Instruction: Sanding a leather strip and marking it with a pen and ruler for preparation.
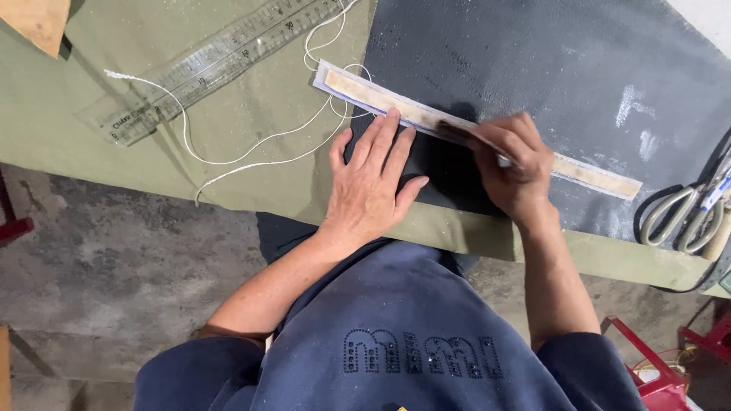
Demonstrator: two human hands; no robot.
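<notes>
Olive-green cloth (251, 114) over the table. Dark grey, near-black sheet (548, 84) on top, speckled with pale dust and smeared with whitish chalk patches. Long strip (381, 95): tan face, white edges, faint bluish border. White cord (228, 156) looping across the green. Clear ruler (213, 65) with dark graduation marks. Scissors (678, 217) with grey-beige handles, blue accent beside them. Navy shirt (411, 342) with dotted stud lettering. Grey concrete floor (114, 259), blotchy. Red stool (678, 358) at lower right. Tan wooden corner (38, 23) at upper left.
</notes>
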